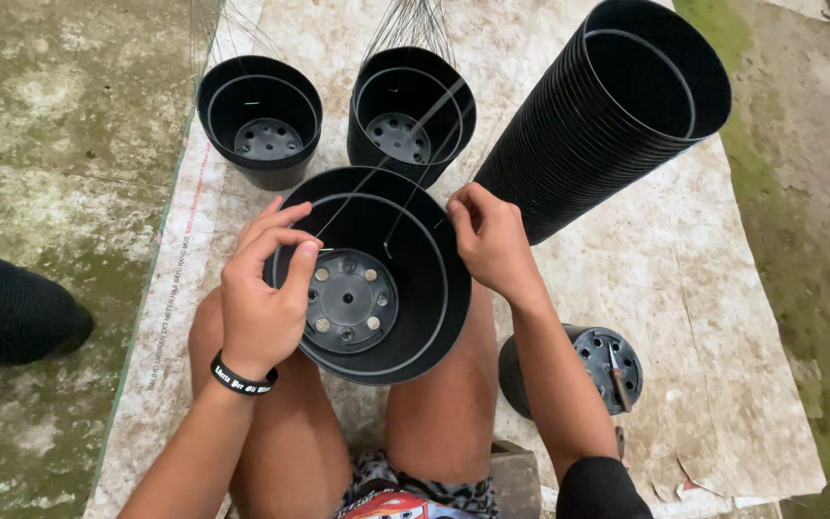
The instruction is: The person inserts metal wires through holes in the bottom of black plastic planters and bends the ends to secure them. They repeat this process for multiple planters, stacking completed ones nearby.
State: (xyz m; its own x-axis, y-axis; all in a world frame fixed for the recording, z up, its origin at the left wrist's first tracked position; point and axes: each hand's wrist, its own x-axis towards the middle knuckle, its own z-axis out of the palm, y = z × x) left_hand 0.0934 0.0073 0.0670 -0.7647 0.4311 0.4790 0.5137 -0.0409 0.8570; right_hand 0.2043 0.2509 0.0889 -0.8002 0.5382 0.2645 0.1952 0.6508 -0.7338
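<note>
While the black pot [377, 279] rests on the knees, the left hand [263, 288] pinches a thin wire [357, 197] at the rim and the right hand [492, 240] pinches the far rim. Best to hold the pot steady and keep the wire tight.

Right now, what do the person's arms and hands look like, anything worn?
Both hands are bare, no gloves or rings visible. The left hand has a black wristband with white lettering at the wrist; that forearm is uncovered. The right hand has a bare wrist, with a black sleeve at the upper arm.
</note>
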